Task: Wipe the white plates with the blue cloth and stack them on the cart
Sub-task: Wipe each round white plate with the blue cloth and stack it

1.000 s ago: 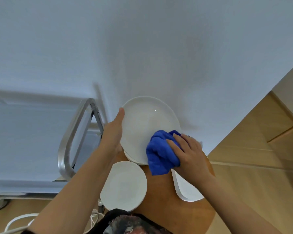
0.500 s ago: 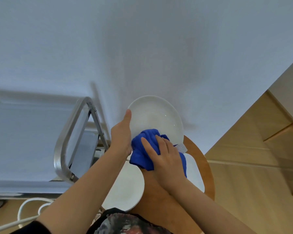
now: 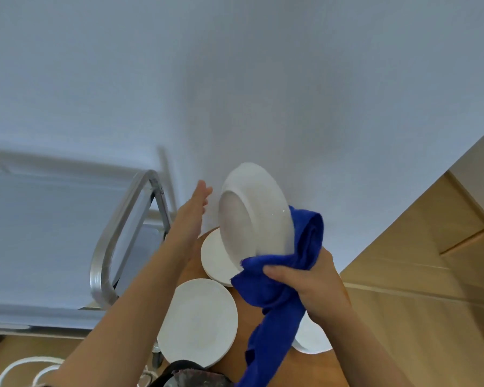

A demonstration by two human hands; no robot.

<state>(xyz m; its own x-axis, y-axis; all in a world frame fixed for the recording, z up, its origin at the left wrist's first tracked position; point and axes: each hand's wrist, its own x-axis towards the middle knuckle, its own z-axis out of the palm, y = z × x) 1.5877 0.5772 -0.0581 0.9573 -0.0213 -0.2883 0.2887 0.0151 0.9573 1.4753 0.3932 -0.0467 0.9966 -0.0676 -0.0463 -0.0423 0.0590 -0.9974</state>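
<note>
Plate (image 3: 256, 212): white, tilted on edge, underside toward the camera, held above the round wooden desk (image 3: 263, 367).
Right grip (image 3: 313, 277): clenched through the blue cloth (image 3: 274, 300) on the plate's lower rim; cloth tail hangs down.
Left grip (image 3: 192, 210): released, fingers straight, just left of the plate, apart from it.
Other plates: one (image 3: 199, 321) near, one (image 3: 214, 256) behind, both on the desk.
Cart (image 3: 115, 233): left, metal rail.
</note>
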